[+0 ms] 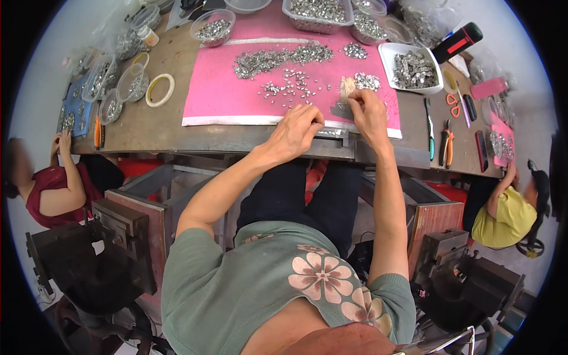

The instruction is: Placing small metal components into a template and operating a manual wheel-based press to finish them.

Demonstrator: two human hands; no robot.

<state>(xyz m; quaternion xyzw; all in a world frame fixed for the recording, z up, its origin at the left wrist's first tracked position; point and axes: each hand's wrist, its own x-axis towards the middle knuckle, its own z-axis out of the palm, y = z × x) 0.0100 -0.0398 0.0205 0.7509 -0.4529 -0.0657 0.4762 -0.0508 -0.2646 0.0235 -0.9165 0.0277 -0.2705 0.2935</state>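
My left hand rests at the front edge of the pink mat, fingers curled together beside a flat metal fixture. Whatever its fingertips pinch is hidden. My right hand is bent over the mat with thumb and fingers pressed together, next to a small tan strip. What lies between those fingers is too small to name. Beyond the hands, loose small metal pieces lie scattered, and a longer heap of metal pieces spreads behind them. A smaller shiny pile sits just past my right hand.
A white tub of metal pieces stands right of the mat. Pliers, a toothbrush and scissors lie further right. Left are a tape roll and plastic bowls. Other people work at both sides.
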